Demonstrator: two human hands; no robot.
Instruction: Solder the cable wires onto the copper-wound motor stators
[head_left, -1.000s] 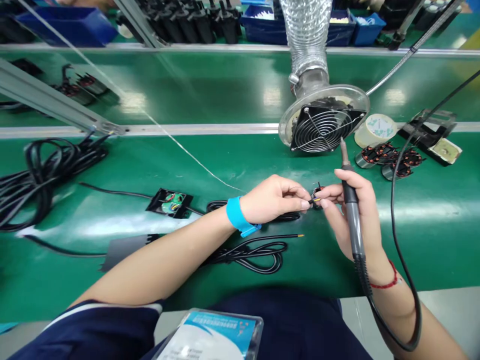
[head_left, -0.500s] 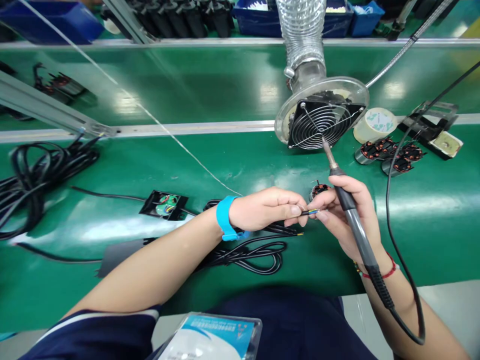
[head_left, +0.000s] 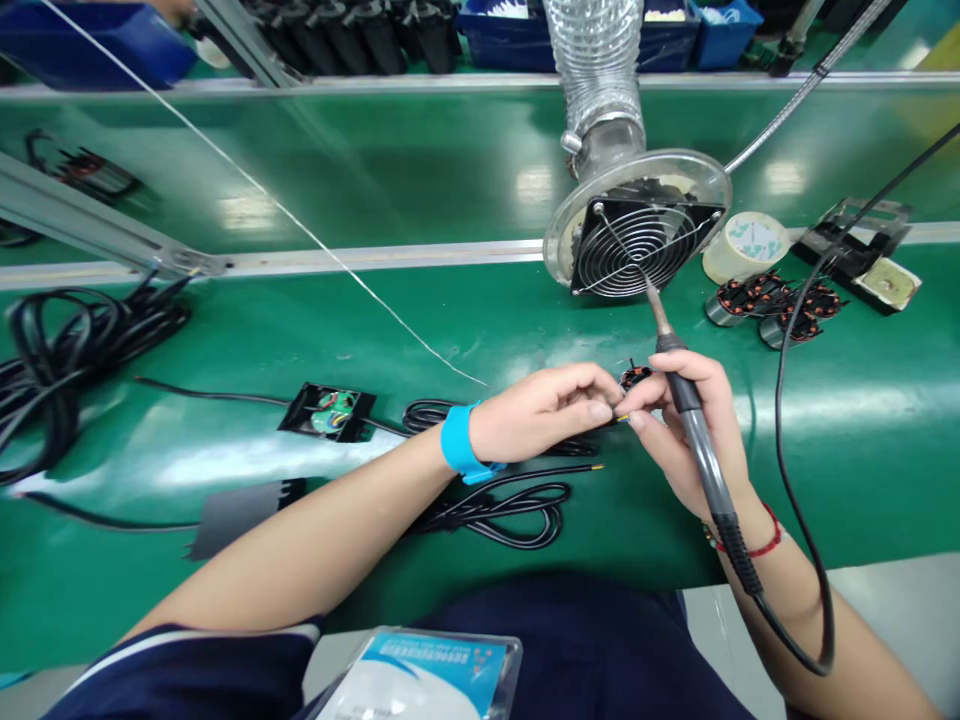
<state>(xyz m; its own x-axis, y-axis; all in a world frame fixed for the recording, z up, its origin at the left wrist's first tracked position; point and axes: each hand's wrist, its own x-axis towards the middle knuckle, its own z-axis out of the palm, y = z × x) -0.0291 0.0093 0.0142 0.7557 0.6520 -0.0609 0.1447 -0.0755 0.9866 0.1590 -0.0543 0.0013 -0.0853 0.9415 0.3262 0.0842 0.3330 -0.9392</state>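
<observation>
My left hand (head_left: 544,412), with a blue band at the wrist, pinches a black cable near its end; the fingers cover most of it. Short coloured wires (head_left: 622,419) poke out past the fingertips. My right hand (head_left: 686,440) has a soldering iron (head_left: 703,450) lying between thumb and fingers, its metal tip pointing up and away. With thumb and index finger, that same hand touches the wire ends, and both hands' fingertips meet there. Just behind them stands a small copper-wound motor stator (head_left: 634,376), partly hidden by the right fingers.
A fume extractor (head_left: 637,250) hangs above the bench. To its right are several stators (head_left: 802,318), a round tape roll (head_left: 754,245) and an iron stand (head_left: 862,255). Left lie an open black housing with a circuit board (head_left: 330,411), a grey cover (head_left: 236,515) and coiled cables (head_left: 60,350).
The hands have drawn closer at the cable end, with less of the wires showing. My left hand's fingers have lifted slightly, and the camera view has shifted a little.
</observation>
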